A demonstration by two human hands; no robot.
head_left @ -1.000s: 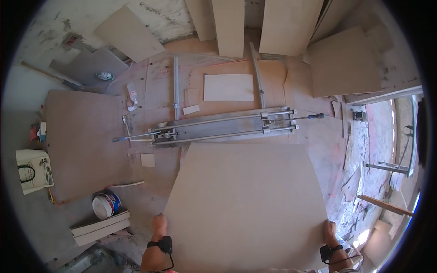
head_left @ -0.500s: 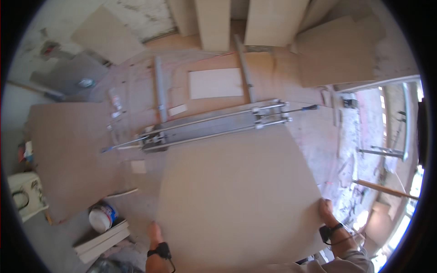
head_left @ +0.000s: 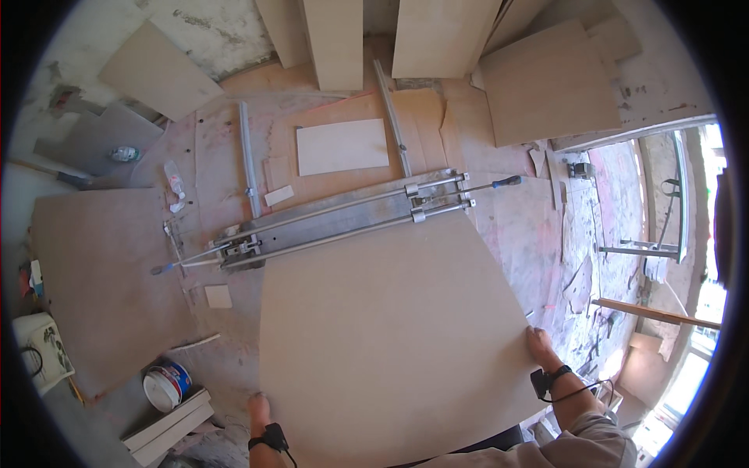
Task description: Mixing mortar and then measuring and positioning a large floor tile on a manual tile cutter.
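A large beige tile [head_left: 390,335] lies in front of me, its far edge at the rails of a long metal tile cutter [head_left: 335,222]. My left hand [head_left: 259,407] is closed on the tile's left edge, low in the view. On the opposite edge, a little farther out, my right hand [head_left: 540,347] grips the tile; its fingers are partly hidden by the board. The cutter has two parallel bars and blue-tipped handles, one handle [head_left: 507,182] at its right end and another handle [head_left: 162,269] at its left.
Metal support bars [head_left: 248,160] reach away behind the cutter. A white rectangular piece [head_left: 343,148] lies on cardboard. Large tiles [head_left: 554,86] lean at the back, and a big brown sheet [head_left: 113,288] lies left. Near my left side are a bucket [head_left: 165,386] and stacked strips [head_left: 170,427].
The whole view has shifted, so the cutter and tile appear farther left. Both hands stay on the tile's edges; the tile's place against the cutter looks about the same.
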